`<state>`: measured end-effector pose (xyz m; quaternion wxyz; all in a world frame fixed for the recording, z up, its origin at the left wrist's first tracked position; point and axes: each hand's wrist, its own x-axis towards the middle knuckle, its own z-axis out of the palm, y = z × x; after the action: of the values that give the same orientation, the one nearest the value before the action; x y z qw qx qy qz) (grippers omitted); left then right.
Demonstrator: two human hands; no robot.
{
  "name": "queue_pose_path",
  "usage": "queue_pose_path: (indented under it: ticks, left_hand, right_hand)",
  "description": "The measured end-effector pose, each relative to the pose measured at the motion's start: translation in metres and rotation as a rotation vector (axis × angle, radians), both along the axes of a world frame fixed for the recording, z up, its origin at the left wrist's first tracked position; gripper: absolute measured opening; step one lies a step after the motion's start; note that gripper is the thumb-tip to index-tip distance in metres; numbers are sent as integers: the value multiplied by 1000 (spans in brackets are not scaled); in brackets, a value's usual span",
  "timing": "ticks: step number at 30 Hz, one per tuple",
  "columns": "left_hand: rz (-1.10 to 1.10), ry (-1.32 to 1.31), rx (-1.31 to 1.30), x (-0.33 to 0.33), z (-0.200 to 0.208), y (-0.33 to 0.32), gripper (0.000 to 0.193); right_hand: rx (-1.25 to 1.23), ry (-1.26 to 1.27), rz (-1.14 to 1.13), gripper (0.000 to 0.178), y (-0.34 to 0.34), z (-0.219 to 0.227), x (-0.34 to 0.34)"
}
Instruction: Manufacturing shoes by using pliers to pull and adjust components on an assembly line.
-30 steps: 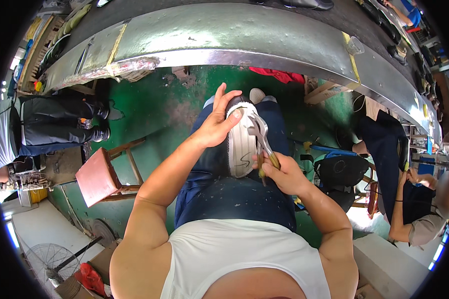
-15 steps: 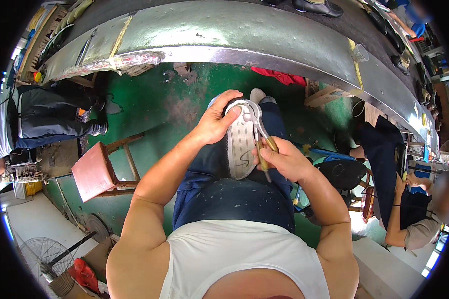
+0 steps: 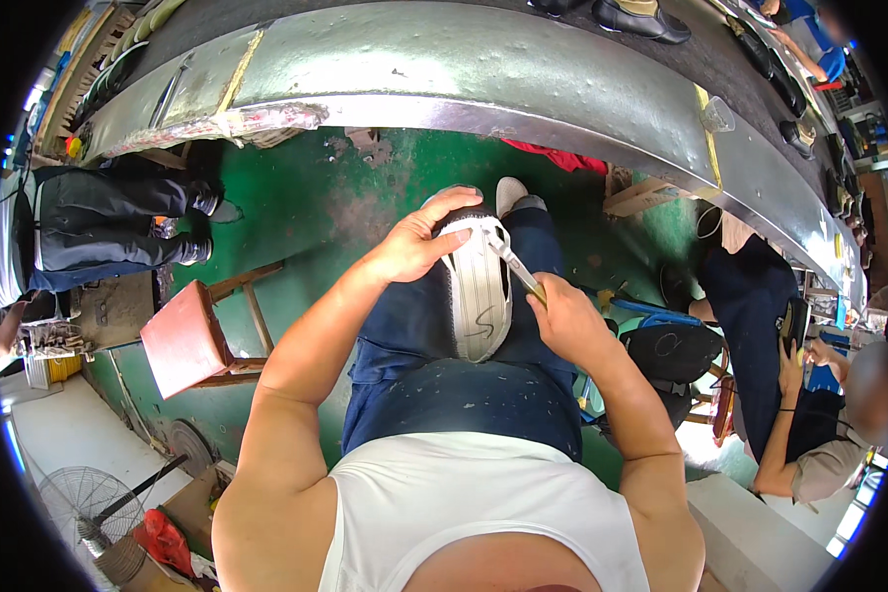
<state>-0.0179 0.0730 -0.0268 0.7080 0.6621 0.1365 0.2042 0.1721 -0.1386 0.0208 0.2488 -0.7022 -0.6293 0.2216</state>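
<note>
A shoe with its pale bottom [image 3: 481, 306] facing up rests against my thighs; a dark handwritten mark shows on it. My left hand [image 3: 414, 240] grips its far end, thumb on the bottom and fingers wrapped over the dark rim. In my right hand [image 3: 574, 321] is a pair of pincers [image 3: 523, 272], handles squeezed together inside the closed fist. The jaws meet the shoe's edge at the far right, beside my left thumb. Whether they bite on the pale edge material is too small to tell.
A metal-edged workbench [image 3: 405, 113] curves across the front, with dark shoes [image 3: 646, 22] on top. A stool with a reddish seat [image 3: 195, 337] stands left, a fan [image 3: 94, 508] lower left. At right a co-worker's hands [image 3: 794, 365] work on a dark shoe; another person's legs [image 3: 118, 222] are left.
The pincers have swung from nearly upright, handles apart, to a slant with handles closed. My right hand has shifted slightly right. The left hand keeps its grip on the shoe.
</note>
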Motion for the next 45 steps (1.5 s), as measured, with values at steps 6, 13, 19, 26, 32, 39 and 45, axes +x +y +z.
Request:
queue_pose_path:
  ticks: [6, 13, 19, 26, 32, 39, 45]
  left_hand:
    - [5, 58, -21, 5, 5, -5, 44]
    - [286, 113, -82, 20, 1, -17, 36]
    - [184, 153, 11, 15, 8, -14, 45]
    - [60, 232, 31, -6, 18, -18, 77]
    - [481, 459, 67, -6, -25, -79, 74]
    - [309, 493, -88, 8, -37, -90, 81]
    - [-211, 598, -606, 34, -20, -64, 98]
  right_hand:
    - [-308, -102, 0, 25, -2, 33, -3]
    - [-472, 473, 58, 24, 9, 45, 24]
    - [-196, 273, -54, 32, 27, 40, -3]
    - [-162, 287, -204, 53, 26, 9, -10]
    - [-238, 446, -422, 52, 36, -63, -13]
    - [-253, 438, -488, 40, 7, -68, -12]
    - [-297, 929, -461, 30, -27, -74, 27]
